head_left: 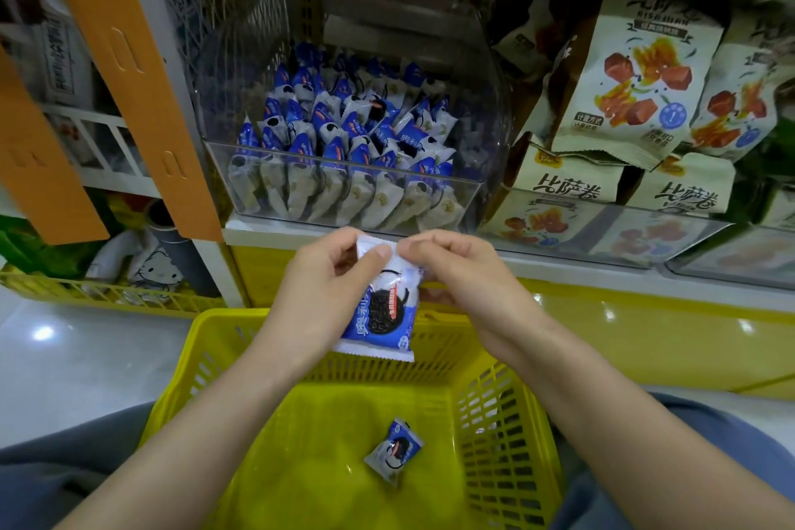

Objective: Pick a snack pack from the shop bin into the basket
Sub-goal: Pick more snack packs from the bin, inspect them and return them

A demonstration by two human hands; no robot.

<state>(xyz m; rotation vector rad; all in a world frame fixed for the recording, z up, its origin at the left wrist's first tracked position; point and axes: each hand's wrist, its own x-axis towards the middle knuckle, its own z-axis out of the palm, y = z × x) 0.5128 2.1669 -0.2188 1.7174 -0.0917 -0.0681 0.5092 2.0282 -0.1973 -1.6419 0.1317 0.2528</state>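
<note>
Blue-and-white foil catches the eye first: a snack pack (380, 310), with a dark sandwich biscuit printed on its front, hangs upright above the far rim of the yellow basket (206, 340), in front of the shelf edge. Both hands are on it. The left hand (327, 284) grips its upper half, thumb laid across the front. The right hand (456, 271) pinches the top seam at the corner, fingers curled, so the two hands nearly meet over the crimped edge. Below, on the basket's floor, lies a second pack (393, 450) of the same kind, tilted. The basket sits between legs in blue-grey cloth (64, 469). Just beyond the hands, on the white shelf (580, 262), stands the clear plastic bin (301, 154), filled with rows of packs (344, 120) in the same blue and white, standing on edge. To its right are cream bags (636, 73) printed with red cubes; to its left, orange card strips (129, 69) lean across a white frame.
</note>
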